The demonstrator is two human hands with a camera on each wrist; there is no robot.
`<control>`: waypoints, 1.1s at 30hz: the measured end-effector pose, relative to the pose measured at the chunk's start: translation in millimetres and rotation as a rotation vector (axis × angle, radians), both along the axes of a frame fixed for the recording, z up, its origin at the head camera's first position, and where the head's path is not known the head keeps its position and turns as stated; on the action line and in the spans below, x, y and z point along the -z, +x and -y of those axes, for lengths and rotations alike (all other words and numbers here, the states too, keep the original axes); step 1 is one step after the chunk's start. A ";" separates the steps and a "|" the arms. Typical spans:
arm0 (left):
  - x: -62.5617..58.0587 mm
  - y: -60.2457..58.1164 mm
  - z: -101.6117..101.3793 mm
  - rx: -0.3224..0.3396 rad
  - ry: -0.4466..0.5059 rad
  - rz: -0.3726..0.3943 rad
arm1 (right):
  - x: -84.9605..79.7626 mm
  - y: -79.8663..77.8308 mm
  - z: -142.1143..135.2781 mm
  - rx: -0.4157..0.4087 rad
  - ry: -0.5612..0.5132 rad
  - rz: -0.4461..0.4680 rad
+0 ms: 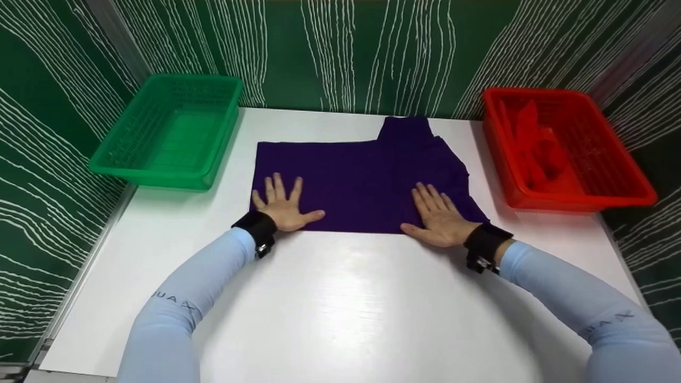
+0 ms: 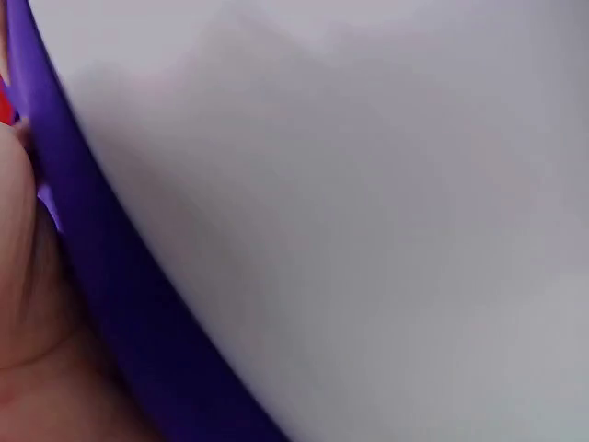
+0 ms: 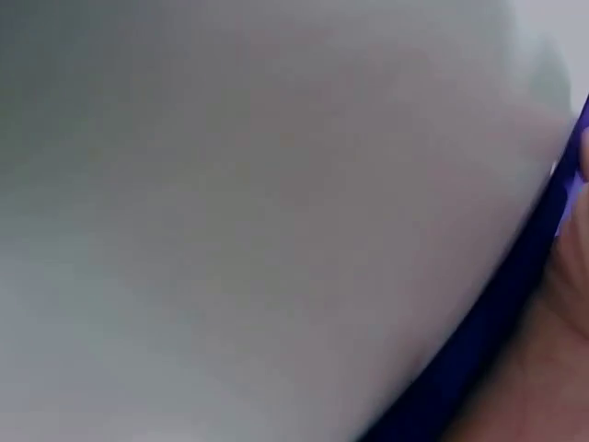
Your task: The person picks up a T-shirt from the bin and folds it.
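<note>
A dark purple T-shirt [image 1: 340, 181] lies flat on the white table in the head view, looking folded in half lengthwise. Its straight hem is at the left, and one sleeve [image 1: 407, 127] sticks out toward the back wall. My left hand [image 1: 284, 210] rests palm down on the near left corner, fingers spread. On the near right part, my right hand [image 1: 439, 221] lies flat with straight fingers and the thumb out to the side. Both wrist views show the shirt's near edge, a purple strip [image 2: 120, 267] beside the left palm and another [image 3: 497, 322] beside the right.
A green plastic basket [image 1: 210, 159] stands at the back left of the table [image 1: 340, 308]. At the back right is a red basket [image 1: 580, 202] with red items [image 1: 526, 127] inside. Green walls with white wavy lines enclose the table on three sides.
</note>
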State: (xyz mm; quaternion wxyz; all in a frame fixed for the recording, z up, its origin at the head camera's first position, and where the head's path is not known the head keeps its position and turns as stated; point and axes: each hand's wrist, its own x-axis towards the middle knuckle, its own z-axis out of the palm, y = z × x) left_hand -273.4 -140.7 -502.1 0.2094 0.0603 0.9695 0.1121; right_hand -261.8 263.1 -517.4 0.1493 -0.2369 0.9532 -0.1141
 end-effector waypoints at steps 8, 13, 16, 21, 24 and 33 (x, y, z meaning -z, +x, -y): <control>1.4 0.7 28.3 -0.055 -0.023 -0.003 | -3.1 14.4 -69.3 0.176 0.058 0.030; -0.4 0.9 33.4 -0.035 -0.025 0.015 | -5.5 25.9 -77.3 0.199 0.066 0.054; -2.2 0.7 34.1 -0.021 -0.038 0.018 | -11.4 31.3 -74.9 0.212 0.099 0.074; -9.8 1.7 23.6 0.056 -0.080 -0.036 | -30.2 35.3 -52.3 0.166 0.155 0.021; -17.2 4.0 7.6 0.130 -0.062 -0.074 | -41.1 29.1 -26.2 0.082 0.146 -0.044; -19.5 8.0 -30.1 0.240 0.035 0.024 | -25.0 -21.6 7.1 -0.070 0.098 -0.059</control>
